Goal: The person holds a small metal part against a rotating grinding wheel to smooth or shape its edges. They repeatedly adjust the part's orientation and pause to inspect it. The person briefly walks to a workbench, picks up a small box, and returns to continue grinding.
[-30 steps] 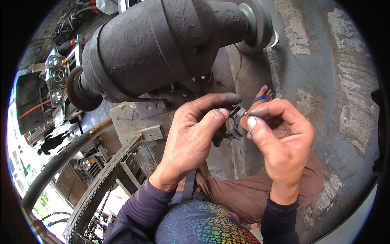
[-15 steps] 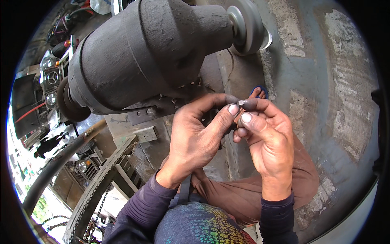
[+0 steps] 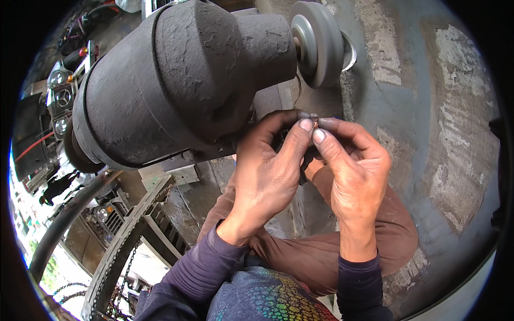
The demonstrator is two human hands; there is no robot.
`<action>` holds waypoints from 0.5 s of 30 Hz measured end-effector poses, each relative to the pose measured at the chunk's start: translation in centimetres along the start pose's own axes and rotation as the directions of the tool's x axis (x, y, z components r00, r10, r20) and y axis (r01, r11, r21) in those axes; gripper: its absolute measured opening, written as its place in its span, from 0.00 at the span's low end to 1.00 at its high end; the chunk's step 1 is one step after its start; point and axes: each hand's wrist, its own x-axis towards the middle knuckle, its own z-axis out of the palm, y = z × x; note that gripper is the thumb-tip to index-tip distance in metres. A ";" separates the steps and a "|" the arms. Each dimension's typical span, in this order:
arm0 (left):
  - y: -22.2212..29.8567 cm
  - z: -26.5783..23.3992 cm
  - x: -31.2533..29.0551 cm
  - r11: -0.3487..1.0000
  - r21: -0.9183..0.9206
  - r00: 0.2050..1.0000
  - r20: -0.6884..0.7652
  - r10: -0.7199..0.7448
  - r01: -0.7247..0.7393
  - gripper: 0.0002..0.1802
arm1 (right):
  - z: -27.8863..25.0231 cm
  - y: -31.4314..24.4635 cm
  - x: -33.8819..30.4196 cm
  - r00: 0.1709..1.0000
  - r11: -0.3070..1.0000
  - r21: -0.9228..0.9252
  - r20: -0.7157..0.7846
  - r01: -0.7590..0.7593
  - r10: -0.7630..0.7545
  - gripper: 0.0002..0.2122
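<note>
Between my fingertips is a small metal piece (image 3: 315, 119) with a squared grey end and a coppery part below it; its exact kind is too small to make out. My left hand (image 3: 270, 155) pinches it from the left with thumb and forefinger. From the right, the thumb and forefinger of my right hand (image 3: 353, 171) close on the same piece. Just beyond my hands stands a large dark bench grinder (image 3: 160, 85). Its grey grinding wheel (image 3: 327, 45) is at the right end, and another wheel (image 3: 75, 140) shows at the left end.
A curved metal pipe (image 3: 75, 208) and a frame with a hanging chain (image 3: 115, 262) stand at the left. Vehicle fronts with headlights (image 3: 101, 214) are behind them. Worn, paint-patched floor (image 3: 460, 128) stretches along the right. My bent leg in brown trousers (image 3: 385, 230) lies below my right hand.
My hands have risen slightly, with the small piece still between the fingertips. The grinder appears shifted to the left and a little lower as the view moved.
</note>
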 end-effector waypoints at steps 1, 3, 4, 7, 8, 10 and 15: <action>0.2 0.1 0.2 1.000 -0.005 1.000 -0.001 -0.026 0.026 0.17 | 0.0 -0.1 0.2 1.000 1.000 -0.021 -0.013 -0.010 0.010 0.08; 0.5 0.3 0.5 0.999 0.006 0.999 -0.024 -0.038 0.038 0.18 | -0.1 -0.2 0.5 1.000 0.998 -0.053 -0.023 -0.020 0.019 0.07; 0.6 0.5 0.6 0.999 0.001 0.999 -0.035 -0.036 0.036 0.18 | -0.1 -0.2 0.7 1.000 0.998 -0.064 -0.021 -0.019 0.018 0.07; 0.9 0.7 0.9 0.999 -0.012 0.997 -0.062 -0.043 0.042 0.17 | 0.0 -0.4 1.2 1.000 0.997 -0.076 -0.011 0.012 -0.013 0.07; 0.9 0.8 1.0 0.999 -0.014 0.997 -0.066 -0.031 0.031 0.17 | 0.0 -0.4 1.4 1.000 0.997 -0.076 -0.006 0.029 -0.029 0.07; 1.0 1.1 1.2 0.999 -0.029 0.997 -0.079 -0.024 0.021 0.16 | 0.1 -0.5 1.5 0.999 0.996 -0.076 -0.011 0.041 -0.042 0.07; 1.2 1.4 1.6 0.995 -0.081 0.994 -0.089 -0.057 0.049 0.16 | 0.3 -0.6 1.8 0.999 0.996 -0.080 -0.017 0.035 -0.036 0.07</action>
